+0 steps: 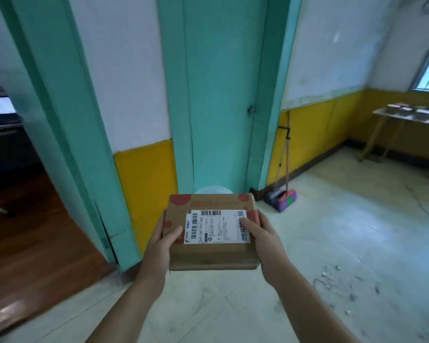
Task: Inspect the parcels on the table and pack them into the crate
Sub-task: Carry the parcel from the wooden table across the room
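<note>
A brown cardboard parcel [208, 253] with red dots and a white shipping label faces up in front of me, held in the air above the floor. My left hand [159, 246] grips its left edge, thumb lying on the label's corner. My right hand [263, 241] grips the right edge, thumb on the label's right end. A table [391, 117] with several parcels on it stands far off at the right wall. No crate is in view.
A shut teal door [221, 95] is straight ahead, with a white bin [212, 189] at its foot. A broom and dustpan [282, 196] lean at the yellow wall. An open doorway to a wood-floored room lies left. Debris [337, 280] litters the pale floor right.
</note>
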`<state>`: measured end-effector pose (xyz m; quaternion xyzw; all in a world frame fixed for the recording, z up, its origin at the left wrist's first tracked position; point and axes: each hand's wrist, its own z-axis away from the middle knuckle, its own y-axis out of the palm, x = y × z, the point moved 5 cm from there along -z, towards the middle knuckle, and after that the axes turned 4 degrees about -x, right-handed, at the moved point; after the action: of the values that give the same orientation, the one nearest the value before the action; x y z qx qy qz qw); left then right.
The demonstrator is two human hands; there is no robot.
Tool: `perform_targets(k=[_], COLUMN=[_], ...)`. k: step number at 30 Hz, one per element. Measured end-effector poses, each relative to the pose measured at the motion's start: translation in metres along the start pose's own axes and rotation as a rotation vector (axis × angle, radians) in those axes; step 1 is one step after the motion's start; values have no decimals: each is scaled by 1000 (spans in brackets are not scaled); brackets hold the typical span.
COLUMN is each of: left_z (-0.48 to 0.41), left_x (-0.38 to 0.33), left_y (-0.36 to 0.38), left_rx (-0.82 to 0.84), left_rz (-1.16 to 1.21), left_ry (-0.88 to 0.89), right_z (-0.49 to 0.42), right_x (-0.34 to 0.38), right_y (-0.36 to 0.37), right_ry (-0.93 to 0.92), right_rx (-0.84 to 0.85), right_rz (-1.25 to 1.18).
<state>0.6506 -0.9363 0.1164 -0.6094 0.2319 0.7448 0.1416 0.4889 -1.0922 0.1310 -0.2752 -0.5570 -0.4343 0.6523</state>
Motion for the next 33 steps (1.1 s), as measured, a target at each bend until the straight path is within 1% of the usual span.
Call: perform_targets(k=[3,10,16,22,26,30,33], left_z=[-38,-108,-152,-195,-232,-255,-281], left_x=[-2,13,33,53,60,59,70], left_y=[45,151,247,368,477,560,633], left_rx=[91,304,415,489,539,590,621], left_rz=[-7,-100,-127,-132,-151,-141,-160], left_ry=[8,-65,-87,-91,-81,-73,-86], right_z=[-35,-104,-156,-232,-305,-355,-402], right_x=[13,28,43,64,89,115,130], right_y=[-21,-82,-146,-228,-299,-355,-405], right_ry=[-21,-21,-42,-71,-113,-137,-129], right_rx=[-88,-266,-394,-477,-514,-561,-609], right_rz=[5,-31,-76,-100,-119,-126,-133])
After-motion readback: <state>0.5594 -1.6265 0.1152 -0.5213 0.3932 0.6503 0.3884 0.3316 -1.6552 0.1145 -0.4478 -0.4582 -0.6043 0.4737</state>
